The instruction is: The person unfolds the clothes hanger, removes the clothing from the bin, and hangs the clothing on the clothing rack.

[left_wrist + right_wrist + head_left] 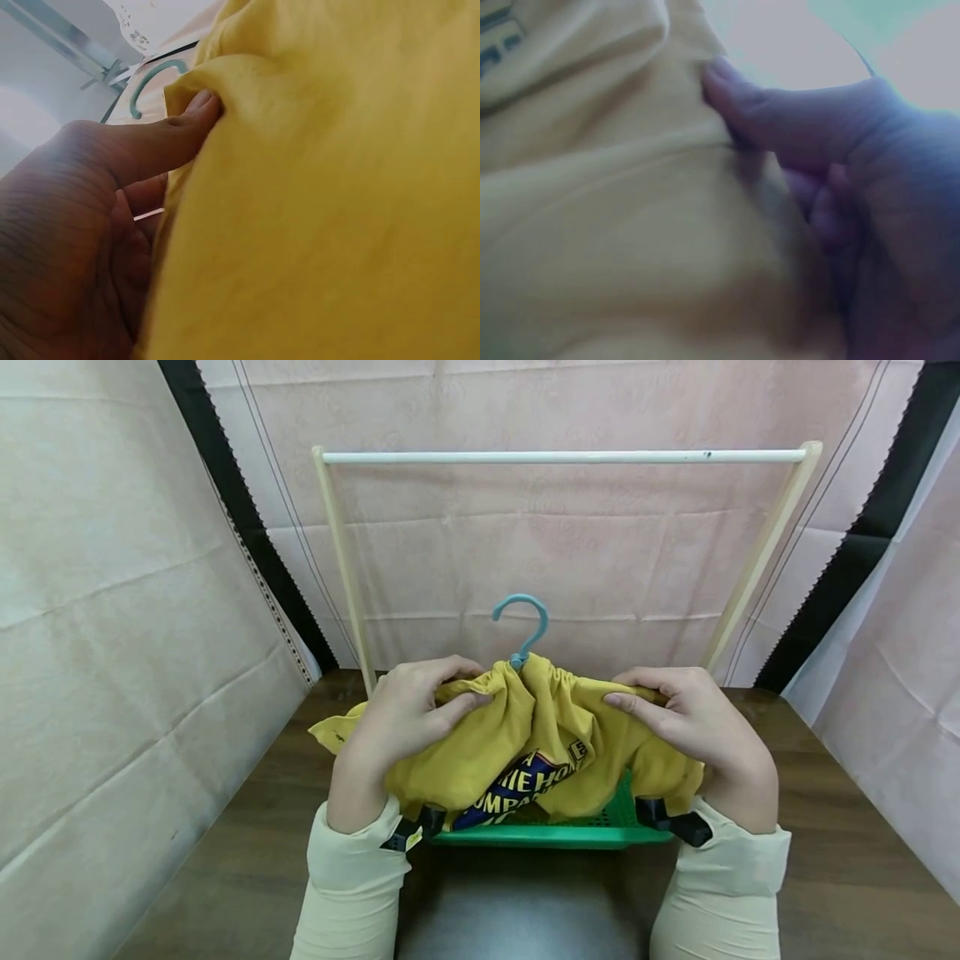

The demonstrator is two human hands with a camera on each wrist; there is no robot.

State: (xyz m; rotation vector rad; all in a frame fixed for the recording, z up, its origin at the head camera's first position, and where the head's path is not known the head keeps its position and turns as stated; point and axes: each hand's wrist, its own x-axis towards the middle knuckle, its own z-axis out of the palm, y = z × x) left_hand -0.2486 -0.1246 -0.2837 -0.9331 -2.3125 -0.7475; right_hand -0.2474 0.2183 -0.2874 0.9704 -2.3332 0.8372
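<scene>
A yellow garment (pixel 465 752) with a dark blue printed patch hangs bunched between my two hands. From its gathered top edge rises the hook of a light blue hanger (pixel 542 622); the rest of the hanger is hidden in the cloth. My left hand (pixel 412 702) pinches the upper edge left of the hook, thumb in front. To the right of the hook, my right hand (pixel 686 710) grips the upper edge in the same way. Both wrist views show the thumb pressed on the yellow cloth, with the fingers behind it.
Behind the garment stands a rack with a white crossbar (pixel 562 457) and cream side posts. A green plastic basket (pixel 555 837) sits below the garment on the brown wooden table (pixel 225 868). Pale fabric walls (pixel 135 610) enclose the left, back and right sides.
</scene>
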